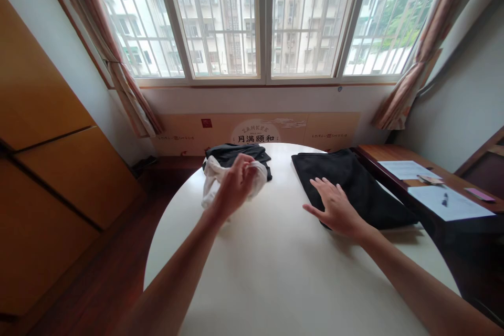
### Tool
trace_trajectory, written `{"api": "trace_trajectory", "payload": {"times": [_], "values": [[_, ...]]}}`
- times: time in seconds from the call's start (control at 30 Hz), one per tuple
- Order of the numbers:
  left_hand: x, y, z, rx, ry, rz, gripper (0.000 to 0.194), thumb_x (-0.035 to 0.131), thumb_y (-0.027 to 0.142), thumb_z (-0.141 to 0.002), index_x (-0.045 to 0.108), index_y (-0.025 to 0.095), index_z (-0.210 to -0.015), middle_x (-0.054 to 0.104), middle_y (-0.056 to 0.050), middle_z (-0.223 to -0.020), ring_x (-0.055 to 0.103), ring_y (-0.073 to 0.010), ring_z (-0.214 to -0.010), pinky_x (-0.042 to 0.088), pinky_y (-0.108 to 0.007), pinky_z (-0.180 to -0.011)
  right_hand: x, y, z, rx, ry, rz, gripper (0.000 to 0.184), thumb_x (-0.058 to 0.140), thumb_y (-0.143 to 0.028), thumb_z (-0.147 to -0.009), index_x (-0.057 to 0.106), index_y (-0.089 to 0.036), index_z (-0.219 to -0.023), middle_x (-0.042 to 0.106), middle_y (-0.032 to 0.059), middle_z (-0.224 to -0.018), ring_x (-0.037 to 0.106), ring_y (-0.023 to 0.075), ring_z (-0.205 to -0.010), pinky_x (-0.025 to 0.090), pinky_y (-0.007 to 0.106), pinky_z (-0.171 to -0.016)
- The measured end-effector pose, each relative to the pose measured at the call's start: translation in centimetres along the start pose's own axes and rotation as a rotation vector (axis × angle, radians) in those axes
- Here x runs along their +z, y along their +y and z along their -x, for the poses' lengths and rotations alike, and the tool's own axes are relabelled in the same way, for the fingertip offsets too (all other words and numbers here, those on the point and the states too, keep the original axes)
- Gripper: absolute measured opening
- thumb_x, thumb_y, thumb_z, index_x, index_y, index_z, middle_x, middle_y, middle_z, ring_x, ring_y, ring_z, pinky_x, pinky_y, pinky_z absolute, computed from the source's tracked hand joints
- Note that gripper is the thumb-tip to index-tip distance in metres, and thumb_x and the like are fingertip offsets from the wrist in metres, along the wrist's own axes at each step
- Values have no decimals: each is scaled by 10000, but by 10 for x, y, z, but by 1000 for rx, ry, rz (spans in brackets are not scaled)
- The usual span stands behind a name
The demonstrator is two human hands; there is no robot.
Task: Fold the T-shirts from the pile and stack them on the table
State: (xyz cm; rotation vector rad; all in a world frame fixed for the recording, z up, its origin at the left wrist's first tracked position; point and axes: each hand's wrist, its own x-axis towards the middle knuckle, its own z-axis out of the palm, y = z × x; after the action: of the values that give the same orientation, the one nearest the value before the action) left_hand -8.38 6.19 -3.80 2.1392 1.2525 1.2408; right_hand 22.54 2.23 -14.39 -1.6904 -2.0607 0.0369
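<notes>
Along the left wall, a wooden cupboard (55, 173) stands closed, its contents hidden. At the far left of the round white table (252, 283), my left hand (238, 181) is curled nearly closed with a white cloth (212, 184) in its grip; blur obscures the fingers. The white cloth is crumpled, bunched on both sides of my hand, in front of a rumpled dark cloth (230, 153). My right hand (334, 207) is open, fingers spread, gripping nothing, over a black cloth (368, 184); contact cannot be confirmed. The black cloth is plain, folded and fairly flat, lying on the table's right side, near the desk (380, 155).
</notes>
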Motion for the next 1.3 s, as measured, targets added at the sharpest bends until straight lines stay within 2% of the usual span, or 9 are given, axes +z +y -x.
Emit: {"api": "trace_trajectory", "payload": {"times": [0.1, 0.2, 0.3, 0.5, 0.67, 0.87, 1.03, 1.17, 1.3], "values": [[22, 34, 26, 30, -318, 130, 218, 506, 434, -1041, 616, 253, -1097, 743, -29, -880, 681, -212, -762, 473, -297, -723, -4, -33, 5, -239, 0, -336, 792, 717, -584, -916, 487, -199, -1569, 521, 189, -1609, 451, 394, -1503, 317, 587, -1245], [33, 45, 44, 12, -583, 104, 233, 597, 485, -990, 684, 274, -1035, 764, -45, -934, 701, -259, -837, 473, -332, -755, -6, -56, 12, -330, -135, -646, 262, 665, -333, -949, 716, -202, -1170, 754, 102, -1213, 701, 279, -1049, 546, 373, -909], [34, 37, 47, -37, -682, 7, 269, 616, 529, -967, 704, 278, -929, 738, -44, -857, 669, -261, -766, 429, -350, -686, -6, -57, 18, -243, -212, -772, 117, 650, -205, -885, 626, -197, -771, 666, -11, -758, 563, 159, -671, 423, 263, -612], [24, 16, 32, -58, -823, -93, 492, 410, 632, -1038, 639, 246, -836, 714, -37, -835, 618, -233, -739, 407, -332, -684, -13, -46, 24, -134, -185, -868, 161, 601, -188, -881, 573, -205, -723, 614, -19, -731, 512, 151, -681, 393, 256, -622], [3, -9, 23, -116, -721, -324, 192, 586, 301, -871, 691, 237, -1019, 736, -67, -1042, 669, -272, -927, 463, -320, -777, -29, -35, 23, 11, -39, -951, 314, 690, -345, -870, 531, -218, -632, 537, -30, -621, 453, 137, -587, 350, 247, -534], [-16, -47, 21, -222, -747, -516, 494, 665, 196, -636, 758, 263, -1117, 745, -96, -1140, 674, -340, -1069, 503, -340, -843, -52, -11, 22, 132, 229, -993, 150, 736, -355, -752, 673, -230, -697, 607, -21, -628, 494, 157, -572, 392, 260, -514], [-29, -44, 12, -303, -731, -367, 206, 616, 270, -762, 751, 240, -914, 770, -65, -972, 694, -260, -807, 442, -285, -633, -55, 22, 15, 323, 389, -859, 175, 666, -405, -762, 691, -236, -803, 670, 29, -740, 612, 230, -683, 480, 319, -589], [-35, -39, 6, -233, -515, -311, 155, 554, 326, -885, 674, 231, -863, 747, -53, -893, 674, -242, -780, 431, -291, -639, -53, 45, 6, 679, 505, -520, 382, 564, -371, -785, 716, -158, -1063, 729, 187, -1047, 692, 379, -979, 559, 515, -898], [-28, -51, 4, -225, -318, -333, 160, 477, 315, -976, 576, 237, -879, 727, -45, -888, 668, -238, -809, 433, -301, -688, -47, 9, 15, 310, 645, -201, 474, 489, -360, -900, 673, -164, -1291, 665, 210, -1297, 597, 398, -1261, 421, 576, -1157]]}}
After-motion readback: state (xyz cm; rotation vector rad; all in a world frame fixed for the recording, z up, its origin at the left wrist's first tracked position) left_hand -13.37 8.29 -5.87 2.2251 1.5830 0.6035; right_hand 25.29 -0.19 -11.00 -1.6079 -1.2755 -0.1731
